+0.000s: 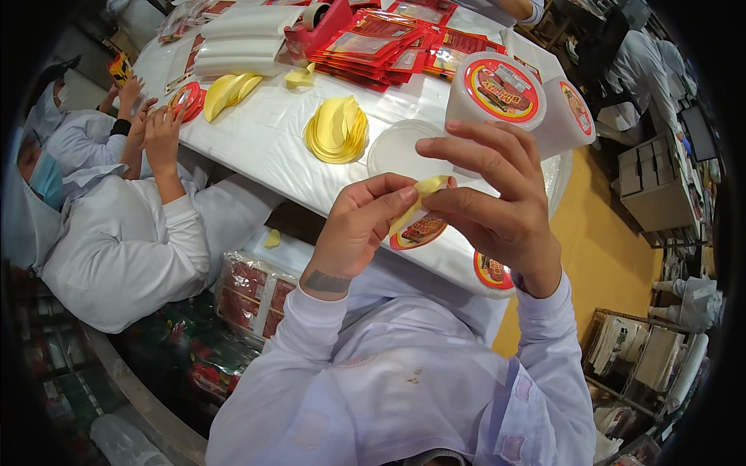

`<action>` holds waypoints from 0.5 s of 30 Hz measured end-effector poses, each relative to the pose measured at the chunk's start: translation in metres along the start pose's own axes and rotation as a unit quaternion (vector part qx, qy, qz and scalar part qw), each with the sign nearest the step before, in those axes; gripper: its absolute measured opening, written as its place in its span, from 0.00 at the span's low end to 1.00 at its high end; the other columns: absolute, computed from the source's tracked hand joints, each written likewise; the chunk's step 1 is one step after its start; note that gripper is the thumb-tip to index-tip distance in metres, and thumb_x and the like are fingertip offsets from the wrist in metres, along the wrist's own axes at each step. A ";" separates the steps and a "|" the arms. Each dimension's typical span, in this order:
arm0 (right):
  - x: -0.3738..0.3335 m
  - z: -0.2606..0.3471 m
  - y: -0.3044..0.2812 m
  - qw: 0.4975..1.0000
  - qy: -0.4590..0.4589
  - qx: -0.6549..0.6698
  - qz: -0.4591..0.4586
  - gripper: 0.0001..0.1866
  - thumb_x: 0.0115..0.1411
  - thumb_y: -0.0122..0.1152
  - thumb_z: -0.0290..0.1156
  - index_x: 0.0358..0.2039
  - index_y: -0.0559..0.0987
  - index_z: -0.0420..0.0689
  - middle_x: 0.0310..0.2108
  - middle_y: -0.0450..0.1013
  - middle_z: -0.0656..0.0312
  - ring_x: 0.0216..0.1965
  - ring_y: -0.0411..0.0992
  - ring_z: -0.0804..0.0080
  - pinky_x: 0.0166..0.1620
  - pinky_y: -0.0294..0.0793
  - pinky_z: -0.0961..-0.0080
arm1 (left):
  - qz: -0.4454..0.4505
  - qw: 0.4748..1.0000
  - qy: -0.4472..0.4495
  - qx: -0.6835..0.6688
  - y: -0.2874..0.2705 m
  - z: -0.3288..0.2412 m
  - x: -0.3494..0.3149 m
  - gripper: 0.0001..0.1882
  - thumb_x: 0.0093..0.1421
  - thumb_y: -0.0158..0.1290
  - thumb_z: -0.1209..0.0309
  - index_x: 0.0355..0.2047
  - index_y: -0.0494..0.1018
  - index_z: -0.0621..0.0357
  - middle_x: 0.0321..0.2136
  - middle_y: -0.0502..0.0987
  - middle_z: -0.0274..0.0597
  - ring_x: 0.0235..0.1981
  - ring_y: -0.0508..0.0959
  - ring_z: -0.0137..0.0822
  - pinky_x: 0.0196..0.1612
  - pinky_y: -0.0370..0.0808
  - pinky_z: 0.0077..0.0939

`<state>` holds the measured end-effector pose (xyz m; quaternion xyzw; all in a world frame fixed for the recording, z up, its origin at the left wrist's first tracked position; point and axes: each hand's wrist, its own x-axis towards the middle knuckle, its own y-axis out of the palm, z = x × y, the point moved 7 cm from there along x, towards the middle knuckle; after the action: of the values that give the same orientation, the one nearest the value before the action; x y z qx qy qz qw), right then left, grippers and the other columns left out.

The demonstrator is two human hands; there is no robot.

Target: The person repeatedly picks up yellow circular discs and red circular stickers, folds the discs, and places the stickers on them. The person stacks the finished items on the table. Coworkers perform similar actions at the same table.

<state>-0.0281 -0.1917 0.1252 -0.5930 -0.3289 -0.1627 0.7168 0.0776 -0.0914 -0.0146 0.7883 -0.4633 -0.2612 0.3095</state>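
Observation:
Between the fingertips of both my hands is a thin, curled piece of yellow paper (420,196), like the backing of a label. My left hand (359,221) pinches its left end with thumb and forefinger. My right hand (501,194) pinches the other end, its remaining fingers raised and spread. Just beneath is a round printed label (420,233) with a red and yellow rim, partly hidden; I cannot tell whether it is joined to the paper. Beyond my hands lie a clear round lid (400,147) and a pile of yellow oval papers (336,130).
White tubs with round labels (497,89) stand at the table's right. Red printed pouches (373,50) and a red tape dispenser (320,29) lie at the back. Another labelled round piece (492,268) sits near the front edge. A co-worker (132,241) sits at my left.

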 end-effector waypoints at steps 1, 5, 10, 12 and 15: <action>-0.003 -0.002 -0.003 1.000 -0.012 -0.004 -0.022 0.12 0.42 0.77 0.37 0.30 0.87 0.55 0.54 0.79 0.62 0.56 0.74 0.58 0.58 0.69 0.60 | -0.019 0.999 -0.025 -0.028 -0.009 0.006 0.003 0.13 0.69 0.56 0.70 0.50 0.76 0.65 0.42 0.82 0.39 0.41 0.82 0.27 0.46 0.79 0.21; -0.024 -0.019 -0.037 0.959 0.010 0.030 -0.283 0.09 0.56 0.70 0.25 0.37 0.80 0.45 0.47 0.79 0.54 0.43 0.77 0.62 0.44 0.74 0.71 | -0.214 0.945 0.246 0.005 -0.066 -0.077 0.006 0.14 0.71 0.53 0.68 0.49 0.76 0.66 0.41 0.83 0.43 0.41 0.83 0.32 0.49 0.80 0.28; -0.052 -0.073 0.008 0.826 0.333 0.335 -0.308 0.08 0.69 0.63 0.29 0.43 0.74 0.42 0.34 0.79 0.63 0.27 0.69 0.88 0.27 0.63 0.89 | -0.364 0.597 0.471 0.538 -0.068 -0.127 0.019 0.06 0.64 0.60 0.71 0.37 0.80 0.61 0.33 0.83 0.41 0.36 0.83 0.36 0.44 0.78 0.33; -0.055 -0.079 0.046 0.766 0.428 0.429 -0.212 0.10 0.67 0.66 0.31 0.43 0.75 0.42 0.32 0.80 0.64 0.26 0.69 0.90 0.26 0.63 0.89 | -0.300 0.440 0.411 0.740 -0.065 -0.107 0.059 0.06 0.60 0.61 0.69 0.35 0.83 0.56 0.29 0.81 0.42 0.32 0.81 0.44 0.40 0.75 0.40; -0.065 -0.083 0.088 0.793 0.475 0.364 -0.115 0.15 0.62 0.73 0.34 0.42 0.78 0.40 0.31 0.81 0.63 0.26 0.72 0.88 0.28 0.69 0.87 | -0.273 0.464 0.291 0.791 -0.088 -0.074 0.093 0.11 0.65 0.57 0.62 0.37 0.83 0.54 0.32 0.83 0.40 0.36 0.80 0.45 0.44 0.71 0.43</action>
<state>0.0029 -0.2598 0.0099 -0.0940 -0.0473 -0.3731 0.9218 0.2198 -0.1226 -0.0408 0.8131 -0.1161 0.3903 -0.4160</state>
